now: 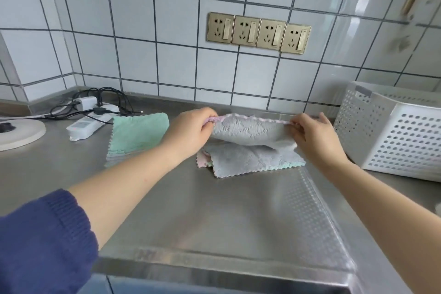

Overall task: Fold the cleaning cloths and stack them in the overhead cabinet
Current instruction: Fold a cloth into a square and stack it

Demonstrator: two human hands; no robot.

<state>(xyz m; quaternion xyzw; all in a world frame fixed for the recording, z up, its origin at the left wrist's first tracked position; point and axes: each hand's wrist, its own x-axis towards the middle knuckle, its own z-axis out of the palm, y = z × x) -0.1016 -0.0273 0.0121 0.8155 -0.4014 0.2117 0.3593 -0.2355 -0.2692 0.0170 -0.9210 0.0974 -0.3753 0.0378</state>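
Our left hand (191, 130) pinches the left top corner of a grey cloth (250, 132), and our right hand (312, 133) pinches the right top corner, so the cloth hangs stretched between them just above the steel desk (214, 217). Under it lies a loose pile of cloths (248, 160), grey on top with pink and green edges showing. Left of our left hand a folded green cloth (138, 132) lies flat. Further left sit a power strip (88, 126) and tangled cables (105, 100). To the right stands a white perforated basket (391, 133); four wall sockets (259, 32) sit on the tiles above.
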